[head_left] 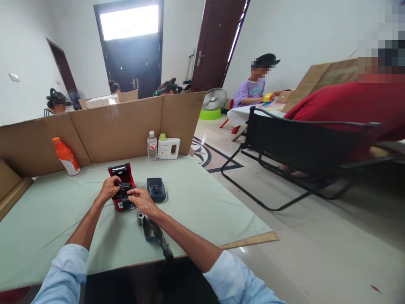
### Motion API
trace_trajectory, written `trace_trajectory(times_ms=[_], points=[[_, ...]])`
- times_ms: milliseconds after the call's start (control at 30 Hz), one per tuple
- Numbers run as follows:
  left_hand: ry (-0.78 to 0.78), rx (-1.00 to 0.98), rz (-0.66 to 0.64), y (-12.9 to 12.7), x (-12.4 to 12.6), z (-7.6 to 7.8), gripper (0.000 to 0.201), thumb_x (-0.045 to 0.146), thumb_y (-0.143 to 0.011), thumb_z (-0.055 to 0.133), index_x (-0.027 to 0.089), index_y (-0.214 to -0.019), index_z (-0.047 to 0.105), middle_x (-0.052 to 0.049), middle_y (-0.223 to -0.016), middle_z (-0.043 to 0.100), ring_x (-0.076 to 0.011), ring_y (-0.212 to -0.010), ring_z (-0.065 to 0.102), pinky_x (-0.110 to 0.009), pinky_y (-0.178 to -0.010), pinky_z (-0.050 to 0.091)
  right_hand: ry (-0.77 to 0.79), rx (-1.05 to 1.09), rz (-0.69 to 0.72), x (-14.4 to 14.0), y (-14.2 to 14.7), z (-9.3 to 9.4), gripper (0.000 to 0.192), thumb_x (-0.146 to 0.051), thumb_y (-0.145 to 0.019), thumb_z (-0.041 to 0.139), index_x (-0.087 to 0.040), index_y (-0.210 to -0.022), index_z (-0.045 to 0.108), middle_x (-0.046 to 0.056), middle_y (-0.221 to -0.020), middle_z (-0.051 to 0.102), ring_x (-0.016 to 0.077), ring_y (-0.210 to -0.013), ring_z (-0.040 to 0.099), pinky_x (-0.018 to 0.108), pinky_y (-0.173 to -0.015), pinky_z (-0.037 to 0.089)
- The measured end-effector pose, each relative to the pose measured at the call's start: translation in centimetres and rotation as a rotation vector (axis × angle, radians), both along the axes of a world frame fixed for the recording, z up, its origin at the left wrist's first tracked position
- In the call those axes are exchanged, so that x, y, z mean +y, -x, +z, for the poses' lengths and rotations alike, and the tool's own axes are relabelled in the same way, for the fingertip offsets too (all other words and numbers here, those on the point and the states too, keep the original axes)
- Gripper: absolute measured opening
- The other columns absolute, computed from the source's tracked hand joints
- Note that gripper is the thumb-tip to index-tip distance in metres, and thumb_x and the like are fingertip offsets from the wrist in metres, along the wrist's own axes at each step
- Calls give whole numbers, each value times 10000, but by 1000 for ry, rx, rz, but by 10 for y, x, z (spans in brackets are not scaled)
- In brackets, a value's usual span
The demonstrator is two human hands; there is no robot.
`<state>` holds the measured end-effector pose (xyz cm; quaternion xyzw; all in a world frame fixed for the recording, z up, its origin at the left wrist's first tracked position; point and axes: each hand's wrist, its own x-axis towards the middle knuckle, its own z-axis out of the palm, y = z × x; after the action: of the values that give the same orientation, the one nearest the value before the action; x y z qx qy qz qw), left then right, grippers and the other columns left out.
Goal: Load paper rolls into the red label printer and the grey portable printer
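A small red printer (121, 173) with its lid raised sits on the pale green table (196, 198). My left hand (109, 188) grips its left side, fingers curled over the open black compartment. My right hand (141, 200) rests on the printer's front right corner, fingertips touching the black inside part. A dark blue printer (156, 188) lies shut just right of the red one. A roll with a dark strip (152, 230) trailing toward me lies under my right forearm.
An orange bottle (66, 156), a clear water bottle (152, 145) and a white jug (168, 147) stand against the cardboard screen (120, 126). A black folding chair (294, 147) stands right of the table. Other people sit behind the screen and at the far right.
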<state>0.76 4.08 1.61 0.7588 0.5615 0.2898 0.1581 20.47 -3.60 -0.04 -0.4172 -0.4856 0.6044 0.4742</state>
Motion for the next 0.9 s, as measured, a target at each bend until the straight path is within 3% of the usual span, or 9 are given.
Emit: trace_trajectory(times_ms=[333, 567, 767, 900], points=[[52, 110, -48, 1, 1, 14, 335, 53, -623, 558, 160, -896, 720, -12, -798, 725, -168, -731, 633, -273, -716, 496, 1, -24, 3, 2, 0, 5, 211, -146, -678, 658, -143, -879, 722, -53, -600, 611, 73, -468, 492, 178, -426, 430], [108, 158, -69, -2, 4, 15, 365, 40, -615, 532, 173, -865, 762, -34, -831, 766, -195, -785, 678, -278, -747, 521, -30, -74, 5, 3, 0, 1, 242, -186, -683, 672, -151, -911, 744, -46, -606, 616, 91, -507, 530, 189, -455, 451], [52, 198, -106, -8, -17, 12, 340, 109, -793, 527, 230, -942, 807, -46, -1054, 802, -222, -1003, 700, -317, -947, 513, -129, -143, 22, 2, -1, -5, 291, -216, -717, 632, -149, -969, 760, -40, -615, 627, 111, -534, 543, 214, -505, 447], [34, 258, -102, -9, -34, 12, 272, 233, -926, 525, 251, -939, 796, -57, -1147, 781, -250, -1121, 679, -346, -979, 496, -289, -335, 60, -4, -8, -2, 349, -205, -754, 641, -160, -1075, 770, 6, -778, 728, 151, -674, 627, 254, -635, 496]])
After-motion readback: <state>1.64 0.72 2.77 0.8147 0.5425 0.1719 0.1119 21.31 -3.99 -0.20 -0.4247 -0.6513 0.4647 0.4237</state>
